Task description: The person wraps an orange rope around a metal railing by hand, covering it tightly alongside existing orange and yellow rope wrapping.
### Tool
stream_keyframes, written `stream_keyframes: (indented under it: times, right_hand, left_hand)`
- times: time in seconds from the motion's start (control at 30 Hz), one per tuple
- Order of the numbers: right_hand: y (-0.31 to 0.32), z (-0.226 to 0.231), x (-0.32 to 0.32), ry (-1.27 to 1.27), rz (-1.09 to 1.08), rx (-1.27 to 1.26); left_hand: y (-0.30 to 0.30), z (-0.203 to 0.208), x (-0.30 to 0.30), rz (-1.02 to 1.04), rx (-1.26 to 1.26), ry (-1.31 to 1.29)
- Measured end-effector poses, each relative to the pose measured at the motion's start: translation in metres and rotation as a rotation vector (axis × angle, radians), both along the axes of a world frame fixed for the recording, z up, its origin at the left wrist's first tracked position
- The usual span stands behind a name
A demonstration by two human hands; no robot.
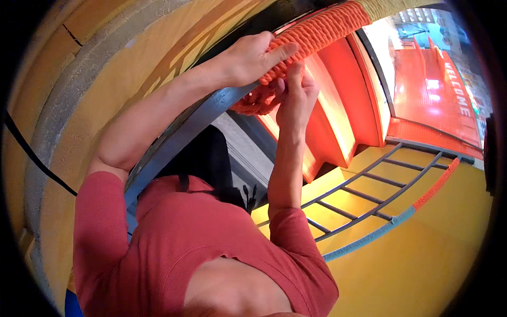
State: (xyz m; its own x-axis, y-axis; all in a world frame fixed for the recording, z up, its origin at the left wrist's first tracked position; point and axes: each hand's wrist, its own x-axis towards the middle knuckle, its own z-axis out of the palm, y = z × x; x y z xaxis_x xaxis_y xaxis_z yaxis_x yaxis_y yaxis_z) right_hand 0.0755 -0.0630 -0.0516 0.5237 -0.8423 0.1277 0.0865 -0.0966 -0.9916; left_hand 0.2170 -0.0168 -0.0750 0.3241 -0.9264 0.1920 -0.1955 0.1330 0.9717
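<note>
A grey metal handrail [208, 108] slants away from me, its farther stretch wound tightly with orange rope [327, 30]. My left hand [252, 57] is closed around the rail at the near end of the winding, thumb lying over the orange coils. Just below and to the right, my right hand [299, 95] is closed on the orange rope, its thumb pointing up against the underside of the coils. A loose bunch of the same rope [254, 103] hangs under the rail between my hands, partly hidden by my right fingers.
Red-lit stairs [332, 113] lie beyond the rail. At right, a railing with dark bars [364, 195] has a handrail [369, 235] wrapped in blue-grey and orange. A curved yellow wall [100, 68] rises close on my left. Cream rope [391, 7] covers the rail's far end.
</note>
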Motion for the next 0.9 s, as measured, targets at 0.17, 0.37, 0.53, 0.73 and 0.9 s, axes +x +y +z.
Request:
stream_keyframes:
  times: [0.17, 0.37, 0.53, 0.73, 0.9]
  right_hand:
    - [0.006, -0.019, -0.007, -0.02, -0.031, -0.109]
    - [0.024, -0.021, 0.002, -0.186, -0.045, 0.002]
    - [0.022, -0.025, 0.012, -0.315, -0.122, -0.007]
    - [0.015, -0.021, -0.002, -0.167, -0.033, 0.012]
    - [0.048, -0.017, 0.004, -0.166, 0.0, -0.193]
  left_hand:
    - [0.019, -0.001, -0.003, -0.018, 0.045, 0.021]
    - [0.034, 0.012, -0.003, 0.002, 0.131, -0.118]
    - [0.033, 0.018, -0.006, -0.062, 0.043, 0.037]
    - [0.017, -0.005, 0.0, -0.048, 0.023, -0.057]
    - [0.015, -0.009, 0.003, -0.099, -0.044, 0.049]
